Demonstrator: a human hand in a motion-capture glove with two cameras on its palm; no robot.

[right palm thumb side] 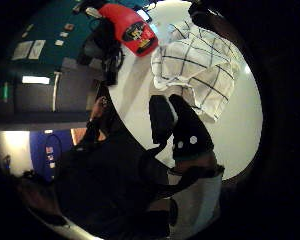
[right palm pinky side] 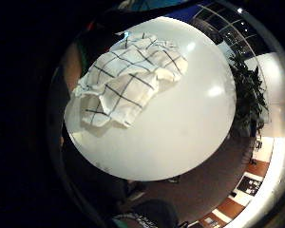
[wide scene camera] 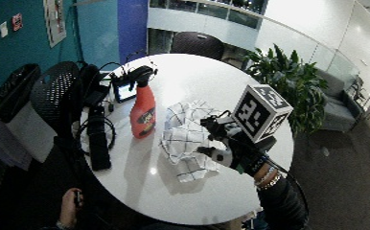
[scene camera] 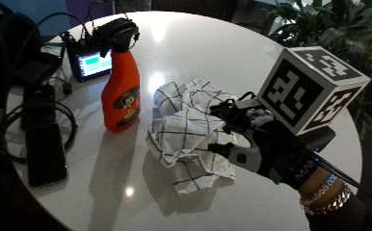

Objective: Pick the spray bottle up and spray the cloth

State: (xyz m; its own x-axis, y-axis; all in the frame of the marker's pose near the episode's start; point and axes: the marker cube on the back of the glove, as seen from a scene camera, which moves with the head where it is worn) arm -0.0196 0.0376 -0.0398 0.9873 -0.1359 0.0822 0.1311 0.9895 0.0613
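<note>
A round white table (scene camera: 250,43) seen from above and to one side. Near its middle lies a crumpled white cloth (scene camera: 183,127) with a dark grid pattern, bunched into folds. Just beside the cloth, on the side away from the gloved hand, an orange spray bottle (scene camera: 122,91) stands upright with its black trigger head at the top; it is close to the cloth but not touching it. The right hand (scene camera: 253,139), in a black glove, hangs over the edge of the cloth opposite the bottle, fingers (scene camera: 228,113) loosely curved and apart, holding nothing; whether the fingertips touch the cloth cannot be told. The bottle is untouched, with the cloth between it and the hand. Beyond the bottle, near the table's rim, sits a small device with a lit screen (scene camera: 91,65), with black cables trailing from it, and a long black block (scene camera: 45,149) lies along the rim beside a coil of cable. The little-finger palm view looks down on the cloth (right palm pinky side: 128,78) lying on the table; the thumb-side view shows the cloth (right palm thumb side: 200,65) beside the bottle (right palm thumb side: 130,27). A green plant (scene camera: 330,29) stands past the table's far side.
</note>
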